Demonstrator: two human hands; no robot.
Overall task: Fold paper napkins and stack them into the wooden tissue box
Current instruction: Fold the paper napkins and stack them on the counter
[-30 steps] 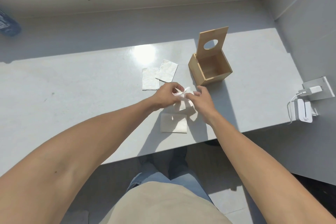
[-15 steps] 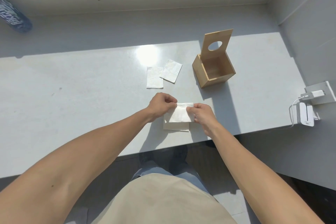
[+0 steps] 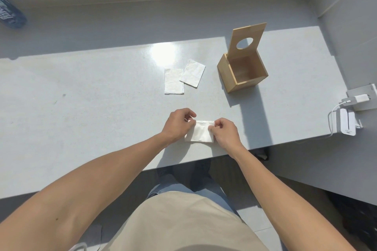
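Near the table's (image 3: 81, 108) front edge, your left hand (image 3: 177, 123) and right hand (image 3: 224, 131) pinch the napkin's (image 3: 201, 133) top corners; uneven pulling could skew the fold, and the box (image 3: 242, 73) sits empty beyond.

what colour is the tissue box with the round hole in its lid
Light tan, natural wood; the wooden tissue box shows clearly in the head view, lid up.

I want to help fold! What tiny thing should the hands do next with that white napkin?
Probably press the white paper napkin flat on the grey table: both hands, left and right, pinch its top corners, and the open wooden tissue box looks empty.
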